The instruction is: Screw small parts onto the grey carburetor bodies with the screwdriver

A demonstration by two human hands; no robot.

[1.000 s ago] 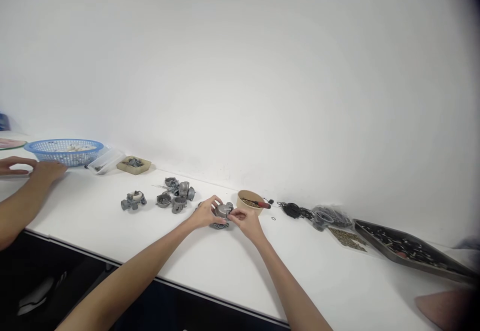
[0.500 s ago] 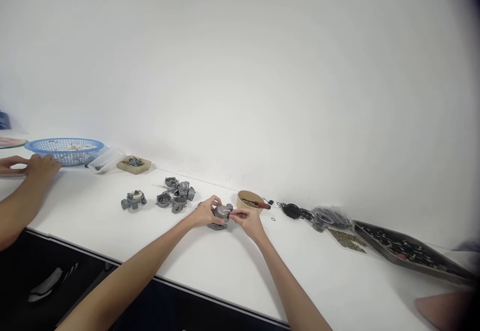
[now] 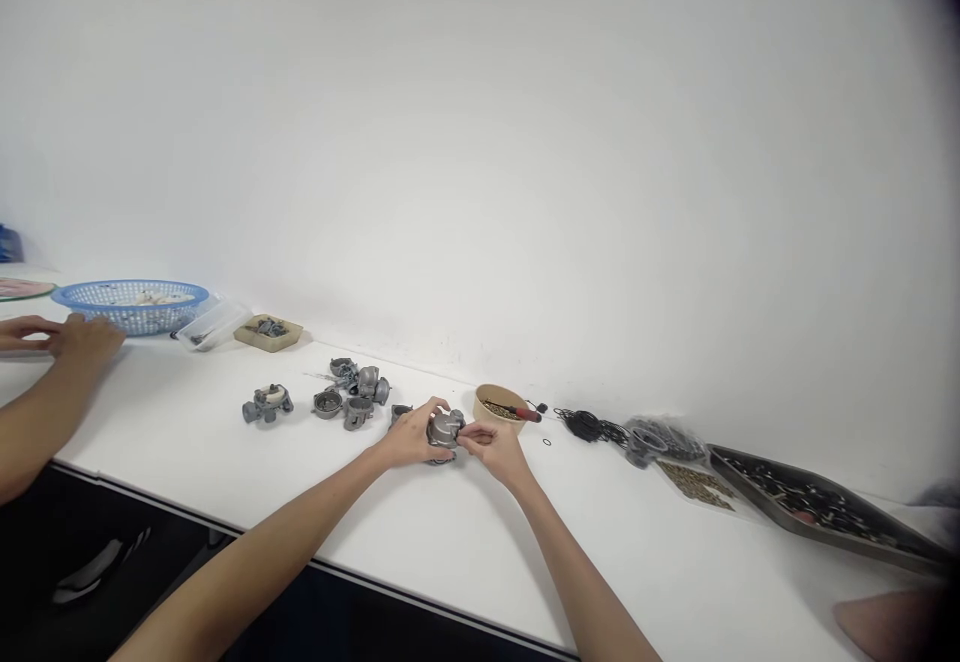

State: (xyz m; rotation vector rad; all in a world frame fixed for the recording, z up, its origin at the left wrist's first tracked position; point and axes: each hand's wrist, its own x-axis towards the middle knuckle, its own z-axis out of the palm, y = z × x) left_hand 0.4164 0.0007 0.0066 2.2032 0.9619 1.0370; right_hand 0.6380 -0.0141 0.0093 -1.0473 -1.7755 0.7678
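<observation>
Left grip: the left hand [image 3: 409, 439] is clenched round a grey carburetor body [image 3: 445, 429], with the fingers over its top and near side.
Right grip: the right hand [image 3: 491, 445] pinches the body's right flank between thumb and forefinger. Whether a small piece sits between the tips is too small to tell.
Where the part is: low over the white table [image 3: 450, 542], at or just above its surface, just in front of a paper bowl [image 3: 495, 402].
Doing it well: by my judgement, the left hand should lock the body against the table while only the right fingertips work. That way nothing small can roll away.
Close by: a red-handled tool [image 3: 525, 412] rests in the bowl, and a loose O-ring [image 3: 547, 441] lies beside it.
Leftward: more carburetor parts [image 3: 352, 392] lie in a cluster.
Farther out: a heap of black O-rings [image 3: 589, 425], a dark tray [image 3: 825, 514], a blue basket [image 3: 131, 302] and another person's hand [image 3: 79, 337].
</observation>
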